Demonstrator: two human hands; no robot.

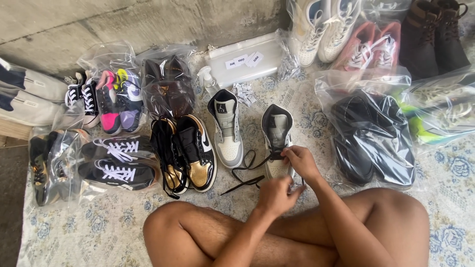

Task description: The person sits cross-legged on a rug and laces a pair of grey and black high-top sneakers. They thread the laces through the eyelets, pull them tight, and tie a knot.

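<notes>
Head view shows the right hand (300, 162) pinching the black lace (246, 170) at the eyelets of a grey-and-white high-top sneaker (277, 141) on the patterned mat (99, 227), while the left hand (275, 196), fingers curled shut, grips the lace near the toe, beside its matching sneaker (226, 129).

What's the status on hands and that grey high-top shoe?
Left hand at the toe, pinching the black lace. Right hand on the lace at the eyelets of the grey high-top shoe. Its mate stands apart; nothing blocking.
</notes>
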